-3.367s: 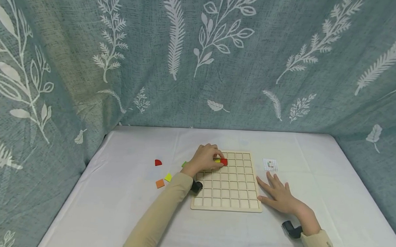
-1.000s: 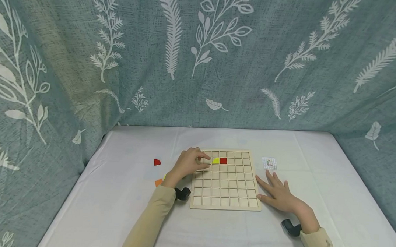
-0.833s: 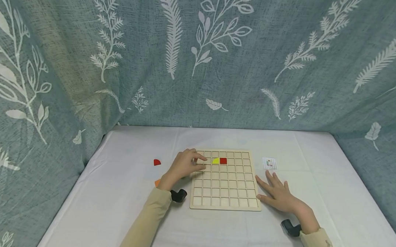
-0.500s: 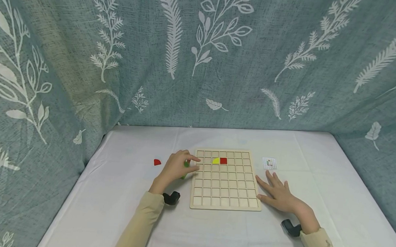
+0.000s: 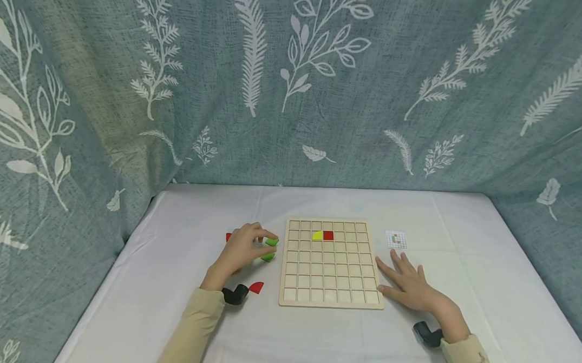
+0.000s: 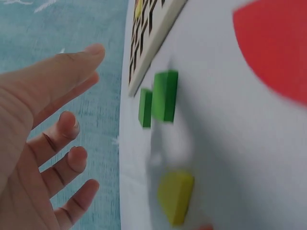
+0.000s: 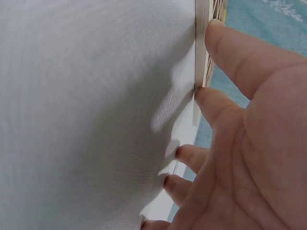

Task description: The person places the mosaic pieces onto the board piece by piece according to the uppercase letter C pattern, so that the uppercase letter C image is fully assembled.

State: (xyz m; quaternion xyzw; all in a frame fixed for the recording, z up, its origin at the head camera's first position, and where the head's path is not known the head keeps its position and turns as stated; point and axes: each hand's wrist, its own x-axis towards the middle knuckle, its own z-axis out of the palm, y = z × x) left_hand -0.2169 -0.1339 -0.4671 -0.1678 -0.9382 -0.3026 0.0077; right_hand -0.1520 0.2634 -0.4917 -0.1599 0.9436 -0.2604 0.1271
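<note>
My left hand (image 5: 241, 248) hovers over the table left of the wooden grid board (image 5: 331, 305), thumb and fingers apart with nothing between them. Just past its fingertips lie two green pieces, one farther back (image 5: 271, 242) and one nearer (image 5: 267, 257). The left wrist view shows a green block (image 6: 165, 96) and a yellow piece (image 6: 176, 196) below the hand. On the board, a yellow quarter-round tile (image 5: 318, 236) sits beside a red square tile (image 5: 328, 235). My right hand (image 5: 411, 287) rests spread at the board's right edge, thumb and index fingertips touching its side.
A red quarter-round tile (image 5: 256, 288) lies by the left wrist camera (image 5: 235, 294). Another red piece (image 5: 228, 236) is partly hidden behind the left hand. A small printed grid card (image 5: 396, 239) lies right of the board. A patterned curtain (image 5: 292, 149) hangs behind the table.
My left hand has let go of the yellow tile on the board and drawn back left, over the loose pieces. The green pieces and a red tile have come into sight. The right hand stays put.
</note>
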